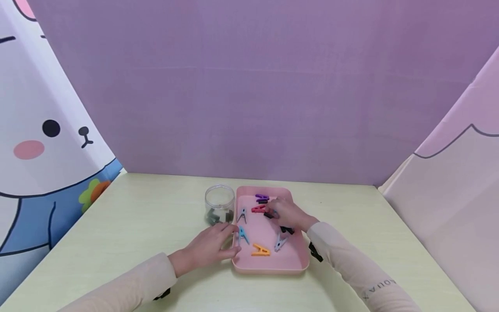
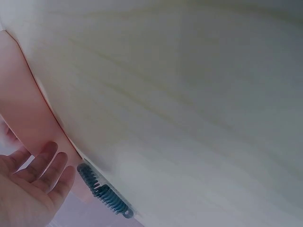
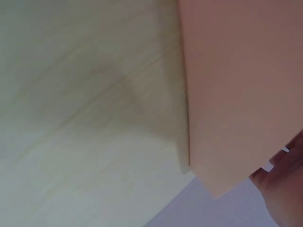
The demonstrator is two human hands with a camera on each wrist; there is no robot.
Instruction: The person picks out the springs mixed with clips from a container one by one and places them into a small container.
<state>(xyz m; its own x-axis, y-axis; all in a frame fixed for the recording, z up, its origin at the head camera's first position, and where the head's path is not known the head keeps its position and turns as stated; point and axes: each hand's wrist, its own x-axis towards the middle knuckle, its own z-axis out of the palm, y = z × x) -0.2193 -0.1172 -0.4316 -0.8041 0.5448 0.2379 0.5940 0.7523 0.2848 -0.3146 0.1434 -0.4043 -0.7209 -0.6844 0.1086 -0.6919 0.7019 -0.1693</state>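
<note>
A pink tray [image 1: 269,263] holds several loose clothespins. My left hand [image 1: 208,247] spreads thumb and fingers at the tray's left rim, beside a light-blue clothespin [image 1: 243,234]. In the left wrist view, its fingers [image 2: 59,163] look relaxed. Inside the tray, my right hand [image 1: 289,213] reaches down with bent fingers at a black clothespin [image 1: 268,215]; whether they pinch it is hidden. Near those fingertips lie a red clothespin [image 1: 258,209] and a purple one [image 1: 262,197]. Only part of the right hand [image 3: 289,189] shows in the right wrist view, beyond the tray wall.
Left of the tray stands a clear round jar [image 1: 219,197] with dark pieces at its bottom. Other clothespins in the tray are yellow [image 1: 260,250], grey [image 1: 280,242], grey-blue [image 1: 242,215] and black [image 1: 287,230]. A purple cloth wall [image 1: 249,99] rises behind the table [image 1: 156,212].
</note>
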